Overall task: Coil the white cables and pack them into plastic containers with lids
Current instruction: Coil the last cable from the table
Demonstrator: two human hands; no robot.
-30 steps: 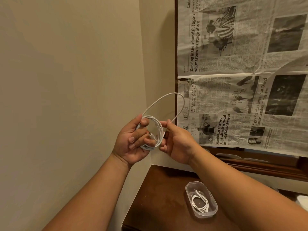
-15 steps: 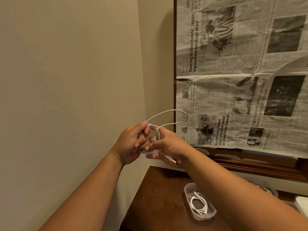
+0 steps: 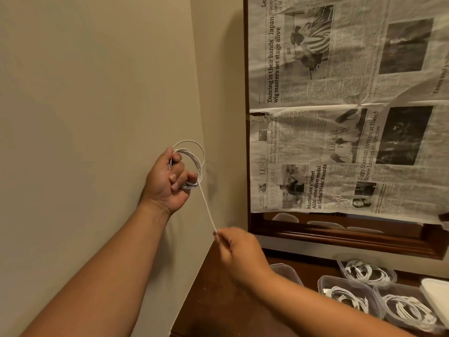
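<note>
My left hand [image 3: 167,183] is raised near the beige wall and grips a coil of white cable [image 3: 194,161], its loops standing above and to the right of my fingers. One tail of the cable runs taut, down and to the right, to my right hand [image 3: 239,249], which pinches its end between thumb and fingers. Below on the dark wooden table [image 3: 218,300] stand clear plastic containers [image 3: 349,291] holding coiled white cables; one container [image 3: 285,271] is partly hidden behind my right wrist.
A mirror in a dark wooden frame [image 3: 340,237] leans on the wall, covered with newspaper sheets [image 3: 340,117]. A white lid [image 3: 437,293] shows at the right edge. The beige wall corner stands close on the left.
My hands were together at the coil; now the right hand has drawn the cable's tail down and to the right, pulling it straight. The free loop above the coil has shrunk.
</note>
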